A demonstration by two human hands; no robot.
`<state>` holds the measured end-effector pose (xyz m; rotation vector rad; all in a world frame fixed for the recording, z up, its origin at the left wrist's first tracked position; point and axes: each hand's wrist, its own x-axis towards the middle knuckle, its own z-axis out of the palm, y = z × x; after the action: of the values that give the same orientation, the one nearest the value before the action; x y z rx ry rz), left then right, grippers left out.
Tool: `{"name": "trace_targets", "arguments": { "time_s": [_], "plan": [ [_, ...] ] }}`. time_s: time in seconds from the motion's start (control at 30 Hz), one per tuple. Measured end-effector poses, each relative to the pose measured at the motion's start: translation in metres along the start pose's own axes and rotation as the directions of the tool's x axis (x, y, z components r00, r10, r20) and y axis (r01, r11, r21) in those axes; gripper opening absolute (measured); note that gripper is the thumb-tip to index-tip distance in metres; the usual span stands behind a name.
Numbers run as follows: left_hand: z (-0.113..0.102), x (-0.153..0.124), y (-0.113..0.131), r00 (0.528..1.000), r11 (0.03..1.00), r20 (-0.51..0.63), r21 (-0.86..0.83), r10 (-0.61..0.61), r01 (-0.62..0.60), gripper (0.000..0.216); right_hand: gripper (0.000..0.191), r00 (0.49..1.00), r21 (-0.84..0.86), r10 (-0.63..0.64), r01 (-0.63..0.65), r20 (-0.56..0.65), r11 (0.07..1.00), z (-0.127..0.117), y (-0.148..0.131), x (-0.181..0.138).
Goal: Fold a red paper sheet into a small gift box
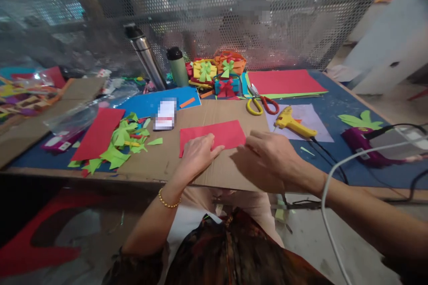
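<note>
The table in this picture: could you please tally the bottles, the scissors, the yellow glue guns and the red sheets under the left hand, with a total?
Bottles: 2 (silver bottle, green bottle)
Scissors: 1 pair
Yellow glue gun: 1
Red sheet under the left hand: 1
Total: 5

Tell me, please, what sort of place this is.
Probably a paper crafts workplace: a yellow corded glue gun, metal scissors with yellow and red handles, and a heap of light green paper scraps suggest this.

The paper [230, 136] is bright red, the cardboard [214, 112] tan, the bench [331, 160] blue, the glue gun [291, 124] yellow, the scraps [115, 159] mostly lime green.
</note>
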<state>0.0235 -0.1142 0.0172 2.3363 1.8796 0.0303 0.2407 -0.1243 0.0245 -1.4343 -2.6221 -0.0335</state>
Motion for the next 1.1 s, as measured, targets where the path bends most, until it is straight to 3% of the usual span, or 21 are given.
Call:
{"name": "trace_targets", "arguments": {
  "time_s": [0.07, 0.17, 0.5, 0.77, 0.93, 1.03, 1.1],
  "plan": [
    [0.0, -0.001, 0.0, 1.0, 1.0, 0.0, 0.0, -0.012, 0.012, 0.026, 0.039, 0.985, 0.078, 0.095, -0.107, 0.147, 0.991, 0.001, -0.009, 0.023],
    [0.0, -0.002, 0.001, 1.0, 1.0, -0.005, -0.005, -0.021, 0.021, 0.024, 0.042, 0.956, 0.121, 0.096, -0.133, 0.278, 0.984, 0.009, -0.014, 0.048],
    [0.008, -0.002, 0.0, 0.999, 1.0, -0.03, 0.001, -0.011, 0.011, 0.025, 0.035, 0.895, 0.065, 0.12, -0.163, 0.429, 0.985, 0.002, 0.002, 0.062],
    [0.01, -0.003, 0.001, 0.999, 1.0, -0.05, -0.025, -0.008, 0.007, 0.025, 0.035, 0.878, -0.045, 0.253, -0.257, 0.406, 0.965, 0.0, 0.016, 0.043],
    [0.01, -0.004, 0.001, 0.998, 1.0, -0.06, -0.017, 0.002, -0.003, 0.025, 0.034, 0.851, -0.05, 0.307, -0.316, 0.427, 0.947, -0.013, 0.027, 0.032],
    [0.01, -0.003, 0.0, 0.998, 1.0, -0.056, 0.003, 0.005, -0.005, 0.026, 0.03, 0.874, -0.091, 0.349, -0.339, 0.337, 0.936, -0.015, 0.023, 0.023],
    [0.01, -0.003, 0.0, 0.999, 1.0, -0.052, 0.014, 0.008, -0.008, 0.026, 0.03, 0.929, -0.057, 0.275, -0.269, 0.249, 0.961, -0.009, 0.016, 0.019]
  ]
}}
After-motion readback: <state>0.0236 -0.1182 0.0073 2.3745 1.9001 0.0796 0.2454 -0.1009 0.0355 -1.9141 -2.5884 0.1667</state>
